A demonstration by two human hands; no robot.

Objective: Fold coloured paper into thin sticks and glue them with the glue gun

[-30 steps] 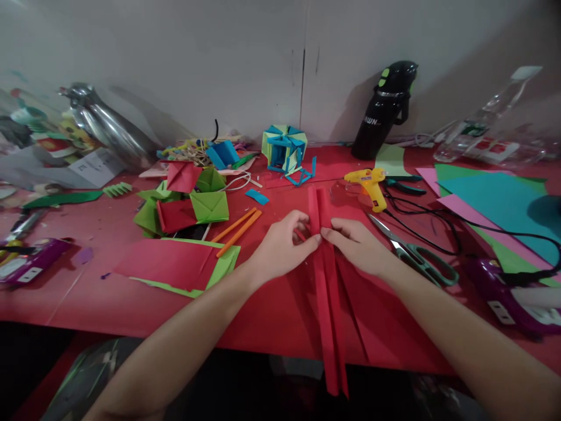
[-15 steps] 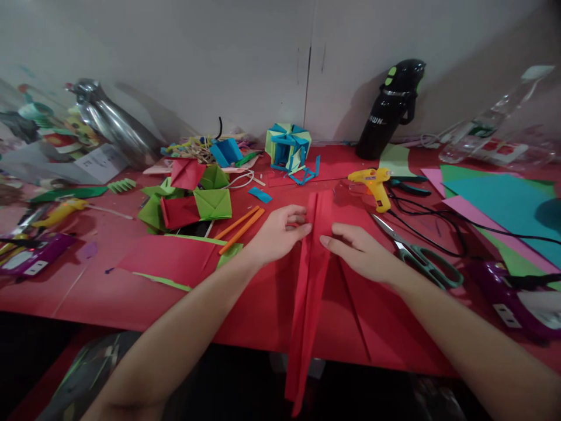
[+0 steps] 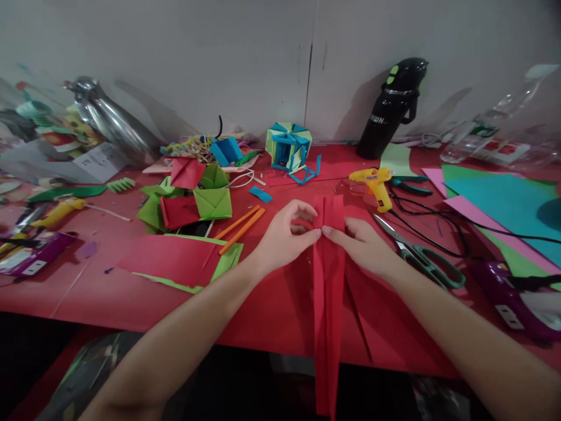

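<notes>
A long strip of red paper (image 3: 328, 304), folded lengthwise with creases down its middle, lies between my hands; its lower end hangs past the table's front edge. My left hand (image 3: 291, 231) grips it from the left, thumb on top and fingers curled at the edge. From the other side my right hand (image 3: 359, 242) holds it, thumb pressed on the centre crease. Both thumb tips nearly meet near the strip's far end. More red paper (image 3: 385, 327) lies flat under and right of the strip.
Right of my hands lie scissors (image 3: 421, 257), a yellow glue gun (image 3: 374, 184) and coloured sheets (image 3: 504, 204). To the left are red and green folded paper pieces (image 3: 213, 203) and orange strips (image 3: 241, 231). Behind stand a blue-green paper model (image 3: 289, 146) and a black bottle (image 3: 390, 111).
The red strip has shifted right and turned from slanted to nearly straight. My thumbs have come together on its centre crease, the left hand moving right.
</notes>
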